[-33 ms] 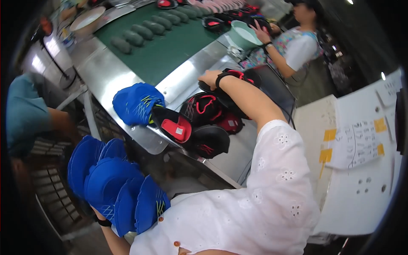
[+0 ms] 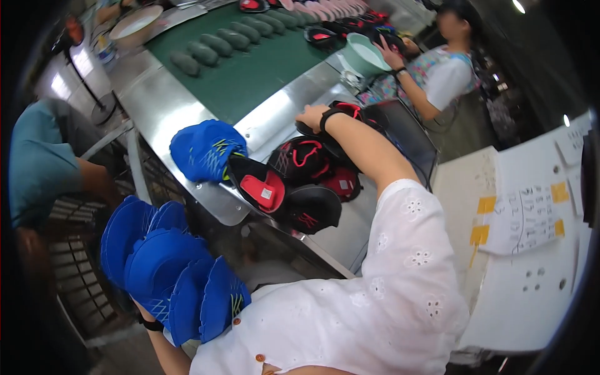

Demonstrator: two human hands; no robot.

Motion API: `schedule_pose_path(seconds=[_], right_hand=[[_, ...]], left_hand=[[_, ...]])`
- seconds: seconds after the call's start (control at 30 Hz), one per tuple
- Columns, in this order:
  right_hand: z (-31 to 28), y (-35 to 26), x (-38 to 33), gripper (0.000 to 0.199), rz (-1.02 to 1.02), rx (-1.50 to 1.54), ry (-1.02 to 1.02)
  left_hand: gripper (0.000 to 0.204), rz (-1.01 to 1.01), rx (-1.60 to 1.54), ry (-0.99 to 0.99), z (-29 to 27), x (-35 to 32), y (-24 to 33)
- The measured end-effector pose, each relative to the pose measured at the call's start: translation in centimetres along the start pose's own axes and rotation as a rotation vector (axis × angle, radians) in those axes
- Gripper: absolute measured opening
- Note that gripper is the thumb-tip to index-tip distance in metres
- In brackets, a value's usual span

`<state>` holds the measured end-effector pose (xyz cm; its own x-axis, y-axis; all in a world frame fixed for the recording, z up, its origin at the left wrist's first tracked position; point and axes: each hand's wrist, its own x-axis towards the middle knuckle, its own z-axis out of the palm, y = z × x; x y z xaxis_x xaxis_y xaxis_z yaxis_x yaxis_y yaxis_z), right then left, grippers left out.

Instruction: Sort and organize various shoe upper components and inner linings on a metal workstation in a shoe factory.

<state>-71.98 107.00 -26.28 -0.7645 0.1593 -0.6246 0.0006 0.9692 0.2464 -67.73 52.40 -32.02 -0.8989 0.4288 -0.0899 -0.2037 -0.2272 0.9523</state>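
Right hand (image 2: pixel 312 116): stretched far forward over the steel bench (image 2: pixel 156 106), palm down, fingers curled onto a black-and-red shoe upper (image 2: pixel 350 111); whether actually gripped, cannot tell.
Left hand: hidden behind a fanned stack of blue shoe uppers (image 2: pixel 165 269) held low at the left hip; only the wrist with a dark band (image 2: pixel 150 325) visible; fingers evidently closed on the stack.
Upper vs right hand: directly under the fingertips, at the far end of the black-and-red pile (image 2: pixel 300 181).
Long axis of that upper: roughly left-right, along the bench edge.
Nearer hand: right, touching; left well apart, low and occupied.
Nearby: blue upper (image 2: pixel 206 150) lying on the bench left of the pile; green conveyor belt (image 2: pixel 250 69) beyond.
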Motion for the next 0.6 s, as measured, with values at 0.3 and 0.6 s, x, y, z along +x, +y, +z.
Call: schedule_pose_path(seconds=[0.3, 0.6], right_hand=[[1.2, -3.6, 4.0, 0.035, -0.126, -0.435, 0.036], [1.7, -11.8, -8.4, 0.044, -0.329, 0.082, 0.659]], left_hand=[[0.029, 0.02, 0.012, 0.164, -3.6, -4.0, 1.5], [0.03, 0.018, 0.014, 0.112, -4.9, -3.7, 3.1]])
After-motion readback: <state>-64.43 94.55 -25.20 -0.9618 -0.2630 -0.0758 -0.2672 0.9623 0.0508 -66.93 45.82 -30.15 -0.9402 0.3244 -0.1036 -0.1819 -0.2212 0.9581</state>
